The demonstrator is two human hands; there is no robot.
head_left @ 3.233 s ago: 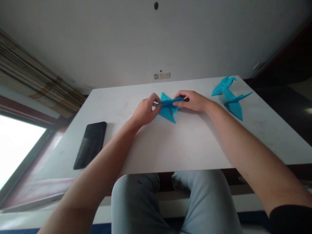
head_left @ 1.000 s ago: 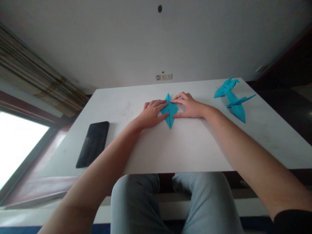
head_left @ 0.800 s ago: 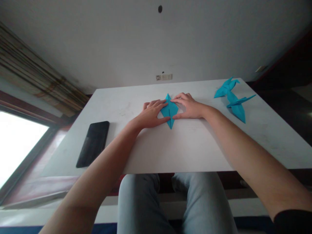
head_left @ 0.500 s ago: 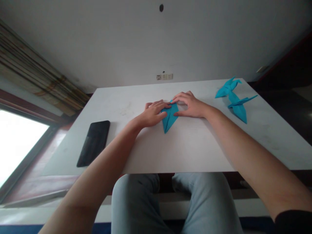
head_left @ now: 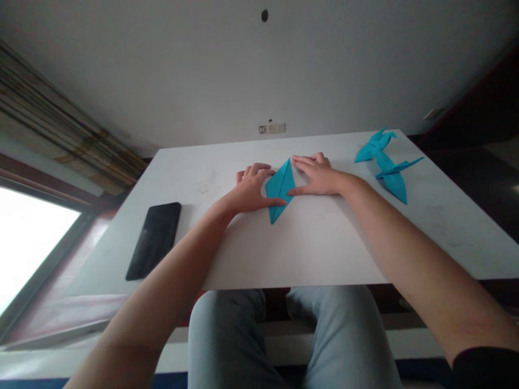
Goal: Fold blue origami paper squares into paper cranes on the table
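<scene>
A blue piece of origami paper, folded into a kite shape with a crease down its middle, lies on the white table with one point towards me. My left hand holds it from the left, thumb laid across its lower half and the fingers bent by its upper left edge. On the other side my right hand holds its right edge, index fingertip at the top point and thumb lower down on the paper. What the undersides of the fingers touch is hidden.
Two finished blue paper cranes, a farther one and a nearer one, sit touching at the table's right. A black phone lies at the left, beside my left forearm. The white table ends just before my knees; a wall stands behind it.
My left fingers have drawn back left off the paper's upper part, uncovering it, and the left thumb now reaches farther across its lower half. My right fingers stay by the top point.
</scene>
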